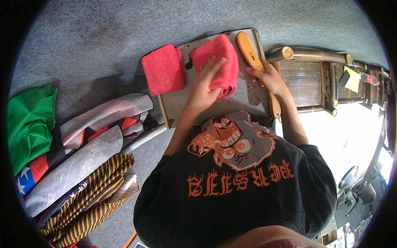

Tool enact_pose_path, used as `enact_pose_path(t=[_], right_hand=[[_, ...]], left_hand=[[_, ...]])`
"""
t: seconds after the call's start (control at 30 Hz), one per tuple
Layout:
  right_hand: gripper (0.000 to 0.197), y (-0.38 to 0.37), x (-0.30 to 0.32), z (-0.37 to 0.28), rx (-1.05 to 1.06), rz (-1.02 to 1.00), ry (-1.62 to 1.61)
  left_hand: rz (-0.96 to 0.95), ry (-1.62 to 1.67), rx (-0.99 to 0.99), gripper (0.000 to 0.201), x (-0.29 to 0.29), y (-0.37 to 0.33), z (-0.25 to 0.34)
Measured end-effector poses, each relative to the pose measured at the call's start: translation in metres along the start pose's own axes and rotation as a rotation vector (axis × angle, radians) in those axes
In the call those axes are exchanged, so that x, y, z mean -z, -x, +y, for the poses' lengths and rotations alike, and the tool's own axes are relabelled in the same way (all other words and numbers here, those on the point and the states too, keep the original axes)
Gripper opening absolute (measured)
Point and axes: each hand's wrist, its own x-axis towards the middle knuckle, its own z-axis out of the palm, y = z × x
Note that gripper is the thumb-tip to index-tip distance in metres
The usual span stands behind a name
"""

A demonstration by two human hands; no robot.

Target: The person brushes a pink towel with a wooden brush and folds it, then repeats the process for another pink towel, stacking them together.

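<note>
A red folded towel sits over the middle of a small low table with a worn, stained grey top. My left hand is on this towel, fingers lying across its face and the lower edge gripped near the thumb side. Left of it, a second red folded towel overlaps the table's left edge. My right hand is wrapped round a long wooden brush along the table's right side. The wide end of the brush points away from me, its holed handle end toward me; any bristles are hidden.
On the left, a green cloth, several printed fabrics and a striped cloth lie heaped on the grey carpet. Bamboo furniture stands close at right, with a dark phone, yellow paper and clear bottle.
</note>
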Motion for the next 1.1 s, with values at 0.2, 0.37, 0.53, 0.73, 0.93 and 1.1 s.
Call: enact_pose_path(t=[0.2, 0.37, 0.53, 0.73, 0.93, 1.1], right_hand=[[0.05, -0.001, -0.001, 0.003, 0.032, 0.024, -0.009], [0.047, 0.002, -0.002, -0.001, 0.043, 0.038, -0.009], [0.044, 0.002, -0.003, 0.0, 0.063, 0.024, -0.055], [0.05, -0.001, 0.001, 0.003, -0.013, -0.016, -0.106], [0.053, 0.005, -0.002, -0.002, 0.074, -0.051, -0.134], [0.057, 0.01, -0.005, -0.007, 0.078, -0.023, -0.003]], left_hand=[[-0.118, -0.311, 0.082, 0.088, -0.036, -0.003, 0.02], [-0.126, -0.239, 0.033, 0.077, -0.025, -0.002, 0.023], [0.113, 0.141, 0.141, 0.039, -0.022, 0.0, 0.01], [0.499, -0.064, 0.087, 0.038, -0.026, -0.003, 0.002], [0.602, 0.044, 0.359, 0.056, -0.049, 0.01, -0.028], [0.549, 0.596, 0.511, 0.055, -0.048, 0.012, -0.045]])
